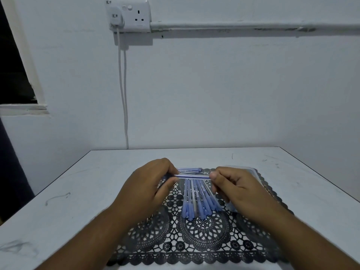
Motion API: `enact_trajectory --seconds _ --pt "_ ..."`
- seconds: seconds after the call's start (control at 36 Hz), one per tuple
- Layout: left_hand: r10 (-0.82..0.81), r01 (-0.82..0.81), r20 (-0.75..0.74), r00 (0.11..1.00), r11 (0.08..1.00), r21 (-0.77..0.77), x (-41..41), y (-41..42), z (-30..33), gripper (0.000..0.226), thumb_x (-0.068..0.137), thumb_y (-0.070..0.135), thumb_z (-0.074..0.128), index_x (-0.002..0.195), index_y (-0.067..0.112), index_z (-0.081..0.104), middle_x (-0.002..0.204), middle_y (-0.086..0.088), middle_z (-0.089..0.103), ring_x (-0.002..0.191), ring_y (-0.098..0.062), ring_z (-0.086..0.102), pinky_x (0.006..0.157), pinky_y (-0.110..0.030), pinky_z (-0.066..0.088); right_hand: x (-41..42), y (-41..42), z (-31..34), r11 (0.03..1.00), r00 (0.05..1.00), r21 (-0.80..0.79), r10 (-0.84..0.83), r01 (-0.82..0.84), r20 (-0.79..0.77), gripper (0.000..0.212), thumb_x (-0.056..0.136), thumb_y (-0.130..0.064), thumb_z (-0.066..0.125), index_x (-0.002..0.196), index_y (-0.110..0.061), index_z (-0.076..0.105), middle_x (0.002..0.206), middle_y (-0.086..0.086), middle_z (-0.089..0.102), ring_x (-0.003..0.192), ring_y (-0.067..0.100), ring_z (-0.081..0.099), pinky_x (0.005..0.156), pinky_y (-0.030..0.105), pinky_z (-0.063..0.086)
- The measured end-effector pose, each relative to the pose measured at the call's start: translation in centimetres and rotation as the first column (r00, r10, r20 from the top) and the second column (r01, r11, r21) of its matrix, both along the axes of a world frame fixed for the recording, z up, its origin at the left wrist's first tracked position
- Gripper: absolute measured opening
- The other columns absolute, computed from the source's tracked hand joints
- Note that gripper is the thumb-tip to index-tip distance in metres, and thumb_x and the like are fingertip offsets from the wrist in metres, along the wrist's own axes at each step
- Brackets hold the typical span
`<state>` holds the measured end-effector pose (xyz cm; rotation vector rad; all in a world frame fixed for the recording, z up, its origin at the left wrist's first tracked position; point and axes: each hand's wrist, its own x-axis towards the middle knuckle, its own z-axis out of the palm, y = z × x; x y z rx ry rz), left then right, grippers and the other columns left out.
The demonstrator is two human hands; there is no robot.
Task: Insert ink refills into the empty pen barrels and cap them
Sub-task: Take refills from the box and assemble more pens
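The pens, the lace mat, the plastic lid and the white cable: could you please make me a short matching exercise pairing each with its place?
Things:
1. pen
2. pile of capped pens
3. clear plastic lid
4. white cable

Places:
A. hanging down the wall from the socket
B. held level between the left hand and the right hand
C. behind the right hand, at the far right of the black lace mat
D. lying on the mat between the hands

Pairs: 1-B, 2-D, 3-C, 4-A

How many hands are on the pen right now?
2. The left hand pinches one end of the pen, the right hand pinches the other, holding it level above the pile of capped pens on the black lace mat.
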<state>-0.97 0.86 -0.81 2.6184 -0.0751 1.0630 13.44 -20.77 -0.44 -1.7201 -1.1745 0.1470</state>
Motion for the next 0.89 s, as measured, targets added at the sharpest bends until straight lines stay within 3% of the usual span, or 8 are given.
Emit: enact_trajectory --seconds 0.11,0.19,0.25,0.33,0.44,0.58,0.69,0.89 --pt "0.016 -0.017 -0.012 1.0 0.999 -0.032 0.1 0.0 0.1 0.018 0.099 0.046 0.047 0.105 0.036 0.06 0.097 0.025 0.062 0.093 -0.001 0.061 0.076 -0.019 0.048 0.5 0.0 -0.3 0.999 0.99 0.033 -0.033 0.028 0.136 0.021 0.1 -0.041 0.059 0.089 -0.025 0.066 0.069 0.001 0.057 0.066 0.02 0.055 0.063 0.03 0.047" --pt "0.019 -0.019 -0.01 1.0 1.0 -0.007 0.3 0.0 0.1 0.025 0.101 0.047 0.045 0.106 0.032 0.065 0.096 0.022 0.063 0.091 -0.001 0.061 0.076 -0.02 0.048 0.9 0.0 -0.2 0.997 0.956 0.014 -0.08 0.08 0.281 0.024 0.101 -0.046 0.054 0.088 -0.029 0.065 0.071 -0.008 0.061 0.066 0.009 0.056 0.061 0.022 0.044" --pt "0.008 -0.008 -0.007 1.0 1.0 0.009 0.3 0.0 0.3 0.025 0.102 0.044 0.048 0.102 0.029 0.067 0.091 0.02 0.062 0.086 0.001 0.059 0.073 -0.015 0.044 1.0 -0.1 -0.2 0.994 0.94 -0.02 -0.091 0.104 0.33 0.028 0.104 -0.049 0.051 0.091 -0.029 0.067 0.075 -0.008 0.065 0.071 0.011 0.061 0.066 0.03 0.05" --pt "0.007 -0.007 0.007 1.0 0.999 0.046 0.1 0.1 0.7 0.021 0.101 0.042 0.051 0.099 0.028 0.067 0.088 0.019 0.06 0.083 0.001 0.056 0.072 -0.013 0.04 1.0 -0.2 -0.3 0.998 0.968 -0.036 -0.042 0.052 0.246 0.029 0.105 -0.044 0.052 0.089 -0.026 0.067 0.077 -0.001 0.067 0.076 0.019 0.065 0.073 0.039 0.052" --pt "0.011 -0.014 0.029 1.0 0.996 0.092 0.3 0.2 0.8 0.02 0.1 0.041 0.053 0.099 0.027 0.067 0.087 0.018 0.06 0.083 0.0 0.054 0.072 -0.016 0.04 0.8 -0.2 0.0 1.0 0.993 -0.021 0.005 -0.002 0.116 0.03 0.101 -0.048 0.053 0.087 -0.026 0.069 0.079 0.02 0.063 0.071 0.037 0.058 0.065 0.034 0.045" --pt "0.017 -0.018 0.013 1.0 0.997 0.069 0.5 0.4 0.1 0.02 0.098 0.047 0.056 0.095 0.031 0.067 0.088 0.023 0.059 0.086 0.001 0.055 0.073 -0.016 0.04 0.8 -0.1 -0.1 1.0 0.998 -0.013 -0.018 0.019 0.068 0.027 0.099 -0.049 0.056 0.09 -0.028 0.07 0.083 0.019 0.068 0.079 0.041 0.064 0.076 0.053 0.053" --pt "-0.012 0.013 -0.013 1.0 0.996 0.092 0.8 0.5 -0.4 0.019 0.099 0.047 0.055 0.088 0.033 0.062 0.086 0.023 0.057 0.085 -0.001 0.053 0.071 -0.023 0.043 1.2 -0.3 -0.2 0.994 0.99 -0.102 -0.016 0.03 0.137 0.026 0.102 -0.045 0.054 0.086 -0.028 0.065 0.077 0.005 0.066 0.075 0.029 0.063 0.071 0.04 0.053" --pt "-0.004 -0.002 0.041 0.999 0.988 0.157 1.0 0.5 -0.2 0.021 0.101 0.044 0.054 0.093 0.028 0.065 0.089 0.021 0.059 0.084 -0.003 0.052 0.073 -0.018 0.041 1.3 -0.7 0.3 0.994 0.998 -0.103 0.014 -0.021 -0.063 0.029 0.101 -0.039 0.059 0.083 -0.019 0.07 0.063 -0.005 0.049 0.058 0.01 0.043 0.057 0.013 0.038"
